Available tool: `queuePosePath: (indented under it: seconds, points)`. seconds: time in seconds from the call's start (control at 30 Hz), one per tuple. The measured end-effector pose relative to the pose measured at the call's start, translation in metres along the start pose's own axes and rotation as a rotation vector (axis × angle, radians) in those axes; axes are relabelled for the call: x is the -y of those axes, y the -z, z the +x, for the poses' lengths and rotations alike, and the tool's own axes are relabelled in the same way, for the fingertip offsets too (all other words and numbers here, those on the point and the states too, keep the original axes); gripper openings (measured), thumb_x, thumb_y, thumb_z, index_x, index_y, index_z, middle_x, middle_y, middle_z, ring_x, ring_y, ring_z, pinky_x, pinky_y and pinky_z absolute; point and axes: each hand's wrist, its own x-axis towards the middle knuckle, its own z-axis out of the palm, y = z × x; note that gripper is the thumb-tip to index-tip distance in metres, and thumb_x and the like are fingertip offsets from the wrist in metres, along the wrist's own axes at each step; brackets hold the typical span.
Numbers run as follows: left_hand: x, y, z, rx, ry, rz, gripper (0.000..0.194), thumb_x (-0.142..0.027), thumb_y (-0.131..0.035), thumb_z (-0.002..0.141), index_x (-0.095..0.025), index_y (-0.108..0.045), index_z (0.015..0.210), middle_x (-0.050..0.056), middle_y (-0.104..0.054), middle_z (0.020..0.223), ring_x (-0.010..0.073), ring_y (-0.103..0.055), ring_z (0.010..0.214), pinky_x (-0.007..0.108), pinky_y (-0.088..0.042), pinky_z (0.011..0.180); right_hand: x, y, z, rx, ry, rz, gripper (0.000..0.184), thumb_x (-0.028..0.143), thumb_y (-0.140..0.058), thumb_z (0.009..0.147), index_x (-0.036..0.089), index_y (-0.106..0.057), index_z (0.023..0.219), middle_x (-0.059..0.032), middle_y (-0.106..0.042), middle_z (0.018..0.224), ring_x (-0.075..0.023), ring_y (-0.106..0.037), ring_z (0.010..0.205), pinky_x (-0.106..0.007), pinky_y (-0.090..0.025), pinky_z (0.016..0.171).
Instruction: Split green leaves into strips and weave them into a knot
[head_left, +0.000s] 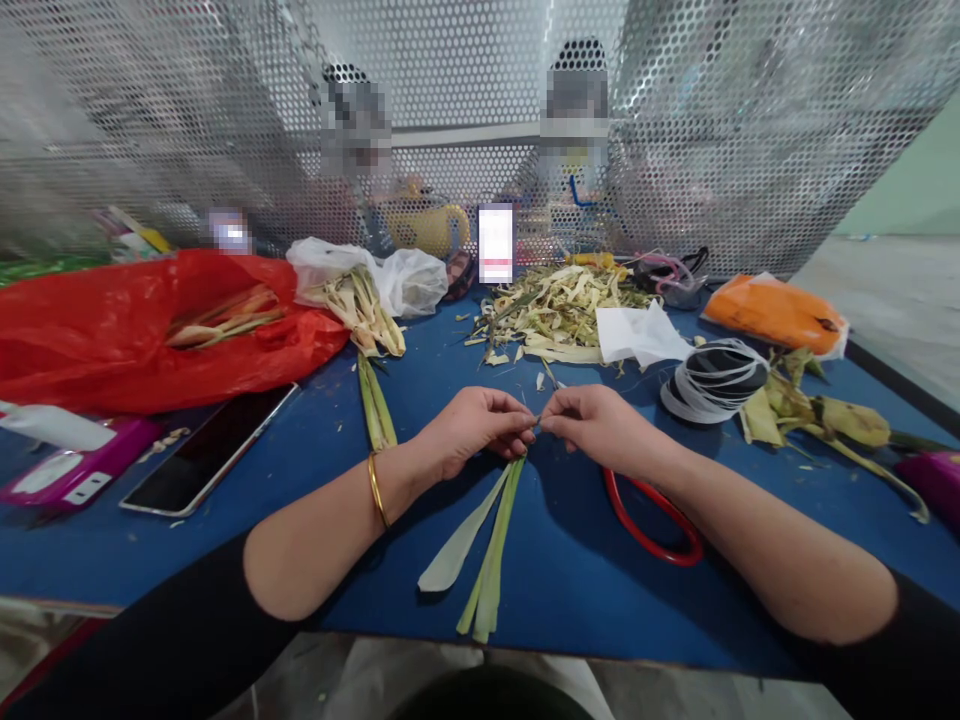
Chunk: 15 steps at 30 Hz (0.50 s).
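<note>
My left hand [487,425] is closed in a pinch on pale green husk strips [499,560], whose wide ends fan down toward the table's front edge. A thin thread or wire end shows just above its fingertips. My right hand [589,415] meets it, thumb and fingers pressed together; what they pinch is too small to make out. Beneath that hand lie red-handled scissors [694,550], with a blade tip showing beyond the fingers; whether the hand holds them I cannot tell. A spool of white string [712,380] stands to the right.
A husk heap [562,310], white tissue [641,335] and orange packet [776,312] lie behind. Leftward are a red plastic bag [142,340], husk bundle [367,315], dark phone [214,450] and purple device [82,465]. A perforated metal screen [465,70] rises behind, with two people beyond.
</note>
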Motion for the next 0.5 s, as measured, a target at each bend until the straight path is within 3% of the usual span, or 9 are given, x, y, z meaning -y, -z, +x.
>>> queuePosePath:
  seconds: [0.27,0.5]
  points:
    - [-0.0005,0.0018,0.0015,0.013,-0.003,-0.035,0.017,-0.024,-0.073,0.070,-0.011,-0.062,0.070,0.002,-0.065,0.062,0.0083,-0.059,0.050,0.019,-0.048,0.052,-0.0021,0.0036,0.0015,-0.068,0.001,-0.068,0.012,0.023,-0.054,0.077,0.018,-0.062,0.070,0.0025,-0.058,0.053,-0.0117,-0.055,0.050,-0.021,-0.039,0.050]
    - [0.0012,0.0025,0.0017,0.028,-0.008,-0.039,0.020,-0.026,-0.075,0.069,-0.011,-0.063,0.072,0.003,-0.066,0.064,0.0083,-0.060,0.051,0.020,-0.050,0.053,-0.0062,-0.0051,0.0014,0.024,-0.008,0.011,0.014,0.023,-0.056,0.075,0.017,-0.069,0.077,-0.0002,-0.067,0.063,-0.0116,-0.058,0.050,-0.020,-0.041,0.047]
